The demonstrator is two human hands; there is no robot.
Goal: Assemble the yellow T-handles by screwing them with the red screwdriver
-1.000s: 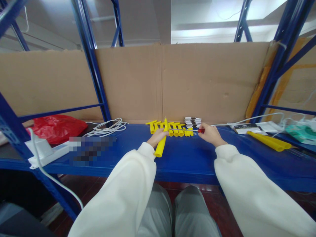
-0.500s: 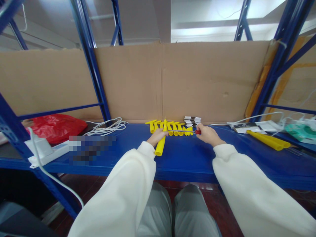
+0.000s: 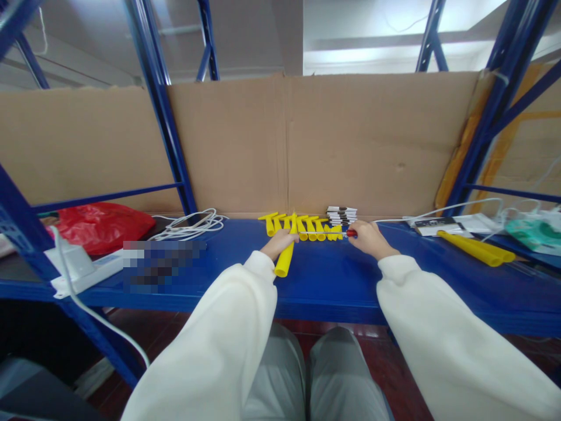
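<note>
The yellow tube (image 3: 284, 260) is over the middle of the blue shelf (image 3: 333, 280), in the left hand (image 3: 277, 243). Those fingers are curled around it. Its long way runs front to back, with the wide, open end toward the person and a bit left, and the thin end toward the cardboard (image 3: 372, 140). The right hand (image 3: 370, 238) has its fingers closed on the red handle of a screwdriver (image 3: 352, 233). The thin rod lies sideways, its tip end pointing left at the tube (too small to tell if they touch). Behind are more yellow parts (image 3: 312, 228) in a row and a black and white stack (image 3: 342, 215); I cannot read any words on it. Far left is a red bag (image 3: 103, 228), and what is inside is hidden. Far right are two big tubes (image 3: 475, 248) near a green pack (image 3: 530, 233), its writing too blurry.
</note>
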